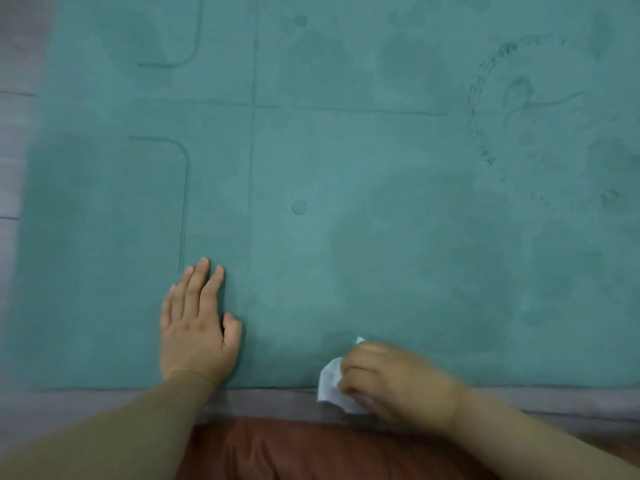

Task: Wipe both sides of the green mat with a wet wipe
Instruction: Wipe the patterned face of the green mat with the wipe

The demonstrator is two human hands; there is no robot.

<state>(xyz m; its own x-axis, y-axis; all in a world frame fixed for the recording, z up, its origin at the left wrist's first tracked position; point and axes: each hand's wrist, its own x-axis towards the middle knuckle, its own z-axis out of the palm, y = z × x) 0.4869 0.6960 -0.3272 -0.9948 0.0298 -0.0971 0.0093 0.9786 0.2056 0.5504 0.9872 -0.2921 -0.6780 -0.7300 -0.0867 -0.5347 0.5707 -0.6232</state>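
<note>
The left hand lies flat on the green mat, fingers straight, near the mat's close edge. It should press down so the mat does not slide. The right hand has its fingers curled round a bunched white wet wipe, right at that same edge. I think long, even rubs away from the body would work best. The mat lies spread on the grey floor, under both hands, with darker patches on it.

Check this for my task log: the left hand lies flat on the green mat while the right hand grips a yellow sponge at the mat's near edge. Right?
Not quite. The head view shows the right hand gripping a white wet wipe, not a yellow sponge. The left hand does lie flat on the green mat.
</note>
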